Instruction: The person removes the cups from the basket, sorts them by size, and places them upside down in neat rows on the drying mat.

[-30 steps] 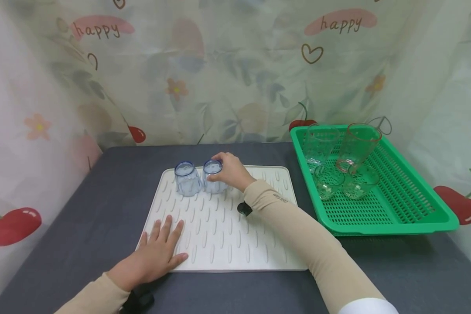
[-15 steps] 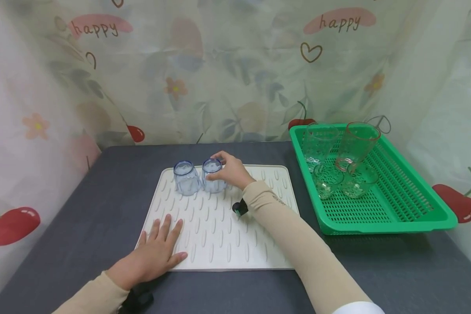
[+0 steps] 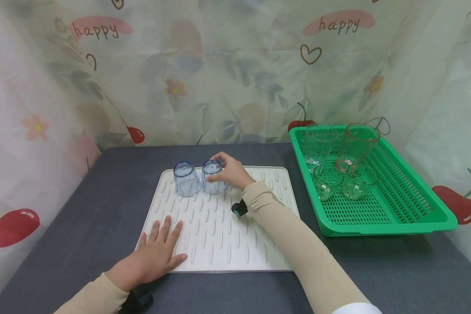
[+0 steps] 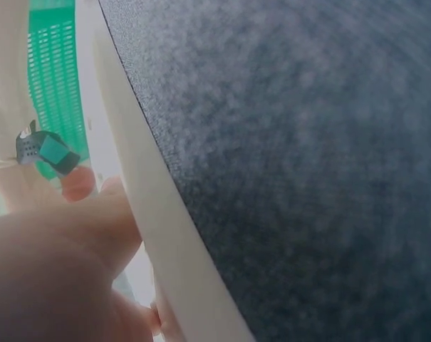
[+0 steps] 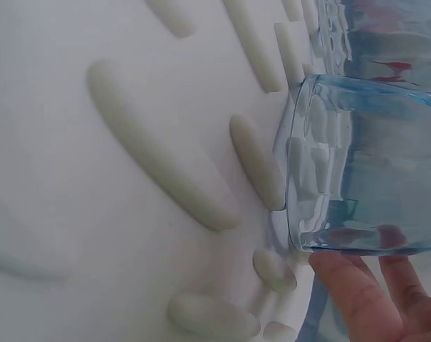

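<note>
Two pale blue glass tumblers stand side by side near the back edge of a white ridged mat [image 3: 235, 244], narrower ends up. My right hand [image 3: 233, 173] grips the right tumbler [image 3: 213, 186] from its right side, thumb at the front and fingers behind. In the right wrist view, that tumbler [image 5: 386, 164] has its lower edge at the mat's ridges, and fingers [image 5: 357, 292] lie along its side. Close on its left stands the other tumbler [image 3: 186, 182]. Spread fingers and palm of my left hand [image 3: 153, 253] rest on the mat's front left corner.
A green slotted basket [image 3: 392, 229] is at the right of the dark table [image 3: 114, 192]. Inside it are two tall clear mugs, one a red-rimmed mug [image 3: 357, 146], and two small clear glasses, including a front glass [image 3: 359, 185]. A patterned curtain [image 3: 235, 78] hangs behind.
My right forearm and wrist have shifted slightly left. The right hand keeps its grip on the tumbler, and the left hand and both tumblers stay in place.
</note>
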`<state>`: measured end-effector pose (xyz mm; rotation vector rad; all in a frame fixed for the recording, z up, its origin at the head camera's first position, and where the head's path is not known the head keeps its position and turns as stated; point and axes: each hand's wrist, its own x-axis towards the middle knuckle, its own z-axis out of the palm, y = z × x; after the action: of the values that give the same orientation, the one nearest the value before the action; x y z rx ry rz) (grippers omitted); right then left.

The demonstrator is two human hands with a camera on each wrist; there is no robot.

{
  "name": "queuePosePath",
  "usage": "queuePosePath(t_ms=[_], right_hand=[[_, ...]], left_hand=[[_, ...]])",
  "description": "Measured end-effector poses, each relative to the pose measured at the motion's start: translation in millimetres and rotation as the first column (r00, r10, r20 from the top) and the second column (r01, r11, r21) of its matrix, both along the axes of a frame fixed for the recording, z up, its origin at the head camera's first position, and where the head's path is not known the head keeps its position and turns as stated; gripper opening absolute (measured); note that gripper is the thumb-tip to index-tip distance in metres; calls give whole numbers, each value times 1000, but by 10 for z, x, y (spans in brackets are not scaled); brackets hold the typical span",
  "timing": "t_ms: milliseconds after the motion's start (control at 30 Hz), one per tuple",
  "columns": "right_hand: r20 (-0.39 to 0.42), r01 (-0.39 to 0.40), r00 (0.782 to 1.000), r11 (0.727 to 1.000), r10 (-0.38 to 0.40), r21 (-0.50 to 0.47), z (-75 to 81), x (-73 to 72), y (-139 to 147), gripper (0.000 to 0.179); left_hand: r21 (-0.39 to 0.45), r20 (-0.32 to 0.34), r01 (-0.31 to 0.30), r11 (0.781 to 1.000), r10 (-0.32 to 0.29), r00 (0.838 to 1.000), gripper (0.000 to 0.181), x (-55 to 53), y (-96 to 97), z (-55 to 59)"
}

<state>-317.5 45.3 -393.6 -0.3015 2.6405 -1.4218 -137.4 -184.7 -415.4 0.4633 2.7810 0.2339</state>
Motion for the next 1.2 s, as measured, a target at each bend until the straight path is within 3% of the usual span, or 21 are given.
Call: queuePosePath(t_ms=[500, 767, 1000, 1200], right_hand=[[23, -27, 999, 1000, 28, -16, 32, 26, -6, 59], [26, -124, 992, 992, 125, -23, 110, 25, 67, 69], [62, -199, 978, 980, 199, -6, 284, 15, 145, 72], [106, -218, 970, 976, 219, -27, 565, 41, 210, 70]], left_hand=[[-4, 2, -3, 1000, 3, 1000, 85, -11, 1, -18], [-9, -3, -2, 1000, 2, 1000, 84, -14, -5, -26], [-19, -6, 0, 1000, 0, 1000, 86, -35, -6, -30], [-8, -5, -2, 1000, 2, 1000, 85, -14, -9, -24]])
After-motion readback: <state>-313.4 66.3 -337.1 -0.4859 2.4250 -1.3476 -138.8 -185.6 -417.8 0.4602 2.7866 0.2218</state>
